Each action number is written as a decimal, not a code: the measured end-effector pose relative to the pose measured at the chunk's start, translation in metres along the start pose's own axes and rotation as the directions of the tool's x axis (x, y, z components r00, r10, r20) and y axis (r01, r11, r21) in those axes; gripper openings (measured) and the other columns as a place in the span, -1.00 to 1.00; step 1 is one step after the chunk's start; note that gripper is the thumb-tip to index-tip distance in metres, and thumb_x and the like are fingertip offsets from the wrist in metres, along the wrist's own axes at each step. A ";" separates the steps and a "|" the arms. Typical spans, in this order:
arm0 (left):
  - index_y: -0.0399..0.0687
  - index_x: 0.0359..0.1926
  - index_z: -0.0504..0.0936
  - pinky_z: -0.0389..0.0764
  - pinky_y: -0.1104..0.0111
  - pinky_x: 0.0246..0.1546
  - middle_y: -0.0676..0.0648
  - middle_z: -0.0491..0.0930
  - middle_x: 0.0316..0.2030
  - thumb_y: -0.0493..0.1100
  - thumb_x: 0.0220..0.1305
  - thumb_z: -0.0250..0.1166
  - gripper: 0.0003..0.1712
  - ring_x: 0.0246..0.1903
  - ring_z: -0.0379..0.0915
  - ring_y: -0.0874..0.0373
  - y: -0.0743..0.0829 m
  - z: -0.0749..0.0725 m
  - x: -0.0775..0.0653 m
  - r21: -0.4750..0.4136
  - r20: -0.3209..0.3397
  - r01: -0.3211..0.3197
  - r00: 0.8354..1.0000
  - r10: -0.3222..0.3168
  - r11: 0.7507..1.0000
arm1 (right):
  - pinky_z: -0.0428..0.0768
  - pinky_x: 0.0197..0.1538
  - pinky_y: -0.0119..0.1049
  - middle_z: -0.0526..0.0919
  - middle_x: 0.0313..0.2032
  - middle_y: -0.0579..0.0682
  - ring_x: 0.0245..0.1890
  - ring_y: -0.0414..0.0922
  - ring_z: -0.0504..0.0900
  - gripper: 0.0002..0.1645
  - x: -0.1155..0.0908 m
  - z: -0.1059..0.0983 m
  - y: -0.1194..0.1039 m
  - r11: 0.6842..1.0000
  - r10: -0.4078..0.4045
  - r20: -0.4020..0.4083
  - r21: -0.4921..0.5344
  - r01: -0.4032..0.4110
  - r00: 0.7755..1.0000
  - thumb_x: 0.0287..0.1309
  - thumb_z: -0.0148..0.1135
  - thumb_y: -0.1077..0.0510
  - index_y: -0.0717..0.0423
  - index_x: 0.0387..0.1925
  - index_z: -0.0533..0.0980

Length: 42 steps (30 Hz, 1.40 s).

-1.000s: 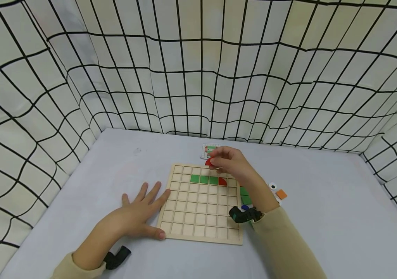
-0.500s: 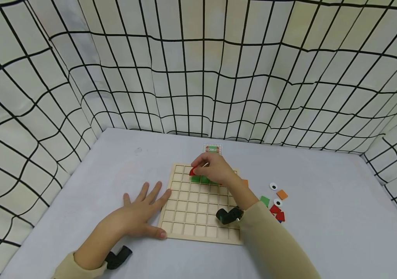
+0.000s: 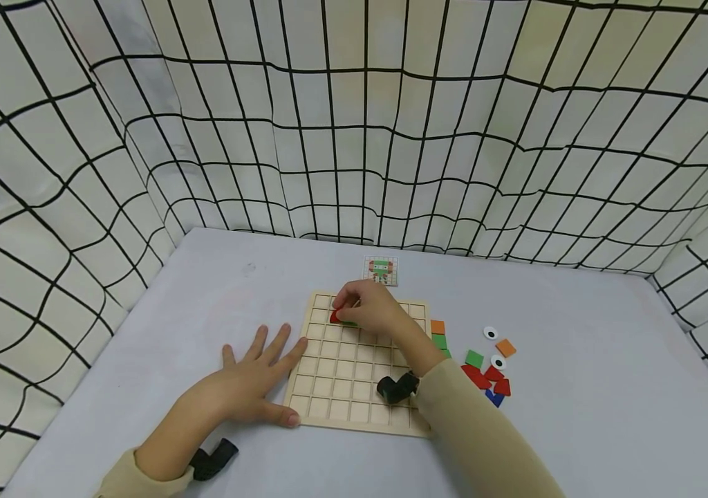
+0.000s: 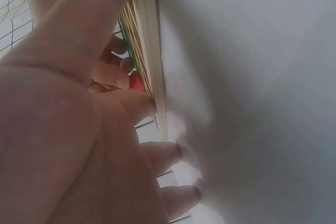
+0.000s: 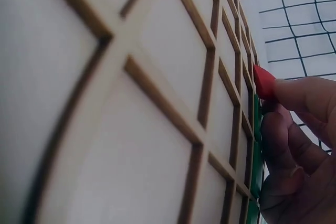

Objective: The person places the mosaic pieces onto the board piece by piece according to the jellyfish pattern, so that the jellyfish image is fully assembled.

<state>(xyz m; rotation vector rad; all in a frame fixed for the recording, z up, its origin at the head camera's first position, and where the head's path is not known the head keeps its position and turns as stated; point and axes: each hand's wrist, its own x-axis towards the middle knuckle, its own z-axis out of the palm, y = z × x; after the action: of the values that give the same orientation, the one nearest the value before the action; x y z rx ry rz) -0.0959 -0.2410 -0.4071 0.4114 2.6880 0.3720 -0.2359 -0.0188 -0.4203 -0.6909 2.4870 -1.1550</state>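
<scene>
Left hand [image 3: 236, 391]: grip wide, fingers spread; the left edge of the grid board [image 3: 350, 370] is touched by thumb and index finger. Right hand [image 3: 373, 308]: grip narrow, 1 red piece [image 5: 264, 82] pinched near the board's far left corner, just beside the green pieces [image 5: 255, 169]; whether it is seated cannot be told. Past the board's right edge, 2 white discs [image 3: 490, 333], 2 orange squares [image 3: 506, 348] and loose red pieces [image 3: 502, 387] are scattered on the desk [image 3: 609, 380]. Patterned card [image 3: 382, 270] is placed near the desk's far edge.

The bare left hand [image 3: 247, 389] is resting palm-down, fingers [image 3: 276, 341] splayed. The bare, bent-fingered right hand [image 3: 371, 306] is pinching.
</scene>
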 end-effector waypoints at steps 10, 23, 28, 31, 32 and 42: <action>0.14 0.60 -0.02 -0.33 -0.64 0.07 -0.23 -0.27 0.59 0.52 -0.13 0.39 0.37 0.51 -0.49 -0.42 0.004 -0.003 -0.001 -0.005 0.005 -0.003 1.000 0.003 1.000 | 0.53 -0.21 -0.30 0.64 -0.38 -0.18 -0.36 -0.20 0.56 -0.96 0.001 0.002 -0.004 0.994 -0.014 0.002 -0.107 0.014 1.000 0.23 0.36 0.17 -0.04 -0.29 0.63; 0.14 0.60 -0.03 -0.35 -0.64 0.07 -0.22 -0.30 0.59 0.55 -0.12 0.36 0.37 0.51 -0.52 -0.41 0.002 0.001 0.000 -0.012 0.021 -0.013 1.000 0.014 1.000 | 0.52 -0.22 -0.31 0.63 -0.36 -0.22 -0.36 -0.20 0.53 -0.95 0.002 0.004 -0.003 0.976 0.040 0.031 -0.214 -0.033 0.999 0.23 0.36 0.09 -0.12 -0.26 0.68; 0.14 0.60 -0.03 -0.36 -0.64 0.07 -0.22 -0.31 0.59 0.55 -0.12 0.35 0.37 0.51 -0.53 -0.40 0.002 0.001 0.000 -0.008 0.015 -0.011 1.000 0.011 1.000 | 0.52 -0.22 -0.30 0.62 -0.36 -0.21 -0.35 -0.19 0.53 -0.95 0.001 0.004 -0.005 0.973 0.048 0.022 -0.227 -0.042 0.999 0.22 0.37 0.08 -0.12 -0.26 0.68; 0.14 0.60 -0.02 -0.36 -0.64 0.07 -0.21 -0.31 0.59 0.54 -0.13 0.36 0.37 0.51 -0.54 -0.40 0.002 0.001 0.000 -0.015 0.007 -0.009 1.000 0.009 1.000 | 0.51 -0.18 -0.30 0.60 -0.33 -0.19 -0.31 -0.18 0.51 -0.93 0.000 0.004 -0.006 0.970 0.049 0.013 -0.239 -0.044 0.999 0.20 0.39 0.09 -0.14 -0.26 0.66; 0.14 0.59 -0.02 -0.36 -0.64 0.06 -0.21 -0.31 0.59 0.54 -0.13 0.37 0.37 0.51 -0.53 -0.41 0.002 0.000 0.000 -0.016 0.004 -0.009 1.000 0.009 1.000 | 0.51 -0.16 -0.29 0.59 -0.31 -0.18 -0.28 -0.18 0.51 -0.91 -0.001 0.004 -0.007 0.969 0.045 0.011 -0.243 -0.041 0.999 0.19 0.39 0.09 -0.15 -0.24 0.66; 0.14 0.59 -0.02 -0.35 -0.64 0.07 -0.22 -0.29 0.59 0.56 -0.14 0.36 0.37 0.51 -0.51 -0.41 0.000 0.001 0.000 -0.004 -0.003 -0.003 1.000 0.003 1.000 | 0.55 -0.14 -0.24 0.60 -0.24 -0.17 -0.23 -0.17 0.54 -0.83 -0.022 -0.006 0.001 0.994 0.013 0.000 -0.111 -0.013 1.000 0.21 0.35 0.06 -0.13 -0.15 0.66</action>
<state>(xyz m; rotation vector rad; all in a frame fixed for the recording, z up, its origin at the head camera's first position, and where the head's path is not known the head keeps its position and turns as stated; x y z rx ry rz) -0.0954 -0.2404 -0.4080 0.4140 2.6892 0.3791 -0.2207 -0.0023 -0.4154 -0.7031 2.5674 -1.0175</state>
